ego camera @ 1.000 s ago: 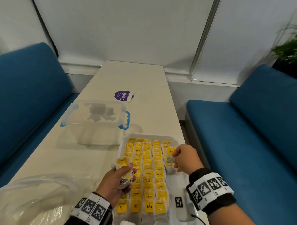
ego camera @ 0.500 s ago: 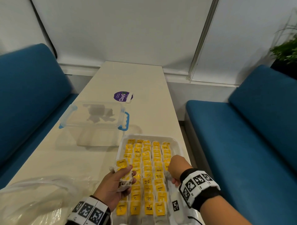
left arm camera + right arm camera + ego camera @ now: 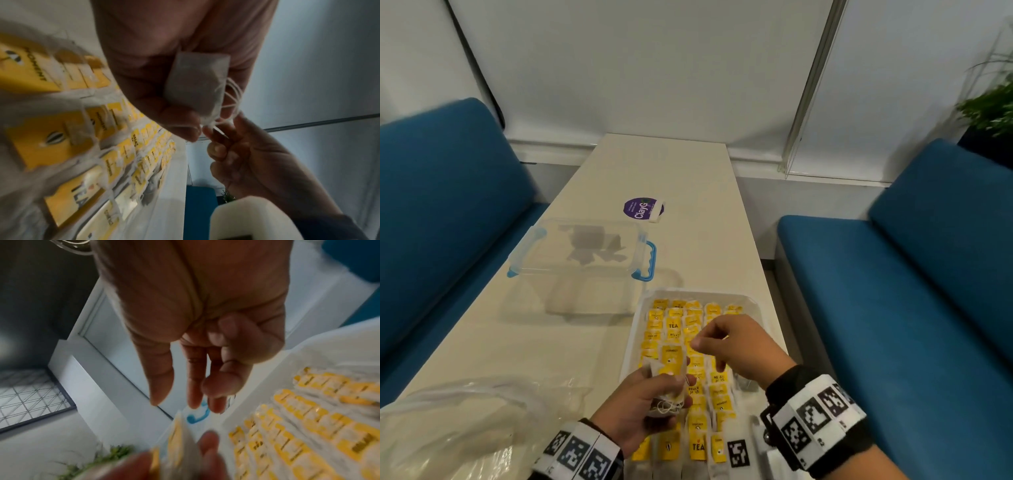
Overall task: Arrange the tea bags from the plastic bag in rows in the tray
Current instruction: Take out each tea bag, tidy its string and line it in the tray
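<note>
A white tray [image 3: 702,294] near the table's front edge holds yellow-tagged tea bags [image 3: 674,323] in several rows. My left hand [image 3: 671,382] hovers over the tray's left side and grips a small bundle of tea bags [image 3: 671,359] with loose strings; the bundle's pouch [image 3: 197,84] fills the left wrist view. My right hand [image 3: 705,342] hovers just above and right of the bundle. Its thumb and two fingers [image 3: 193,386] are stretched toward the bundle [image 3: 179,443] with nothing between them. The crumpled plastic bag [image 3: 448,421] lies at the front left.
A clear box with blue handles [image 3: 582,250] stands behind the tray on the left. A purple round lid [image 3: 642,209] lies farther back. Blue sofas [image 3: 911,274] flank the narrow table, and the tray sits close to the table's right edge.
My right hand left the tray's right-hand row and came up and left to the bundle. My left hand lifted the bundle slightly toward it.
</note>
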The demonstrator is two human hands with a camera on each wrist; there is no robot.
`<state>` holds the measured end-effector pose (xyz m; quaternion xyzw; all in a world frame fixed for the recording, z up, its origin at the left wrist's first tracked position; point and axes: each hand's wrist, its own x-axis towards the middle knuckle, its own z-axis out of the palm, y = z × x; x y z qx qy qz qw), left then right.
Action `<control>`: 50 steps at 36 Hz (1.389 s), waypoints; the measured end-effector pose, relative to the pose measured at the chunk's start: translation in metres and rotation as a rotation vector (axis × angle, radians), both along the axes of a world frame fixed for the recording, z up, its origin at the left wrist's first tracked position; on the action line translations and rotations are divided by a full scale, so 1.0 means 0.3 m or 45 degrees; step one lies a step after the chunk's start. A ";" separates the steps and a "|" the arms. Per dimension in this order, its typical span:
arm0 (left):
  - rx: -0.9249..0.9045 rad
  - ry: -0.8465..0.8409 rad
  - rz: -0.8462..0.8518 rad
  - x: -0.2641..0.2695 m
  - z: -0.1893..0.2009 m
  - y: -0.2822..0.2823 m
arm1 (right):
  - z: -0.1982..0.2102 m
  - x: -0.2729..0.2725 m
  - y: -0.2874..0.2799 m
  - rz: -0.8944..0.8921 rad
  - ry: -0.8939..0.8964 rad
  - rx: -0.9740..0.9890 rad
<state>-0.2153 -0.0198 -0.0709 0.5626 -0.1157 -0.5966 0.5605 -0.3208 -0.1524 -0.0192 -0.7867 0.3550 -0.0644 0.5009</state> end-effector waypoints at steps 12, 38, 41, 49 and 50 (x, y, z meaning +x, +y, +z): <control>-0.057 -0.065 0.122 0.014 -0.003 0.015 | -0.032 0.012 0.020 -0.117 -0.210 0.071; -0.012 -0.180 0.356 0.009 -0.035 -0.029 | -0.089 -0.007 0.060 -0.180 -0.134 0.512; -0.037 -0.147 0.378 0.016 -0.030 -0.027 | -0.087 -0.009 0.048 -0.209 -0.154 0.440; -0.090 -0.103 0.421 0.048 -0.022 -0.016 | -0.054 -0.048 0.006 -0.252 0.005 0.196; -0.089 -0.090 0.431 0.052 -0.025 -0.013 | -0.053 -0.057 -0.008 -0.270 0.065 0.141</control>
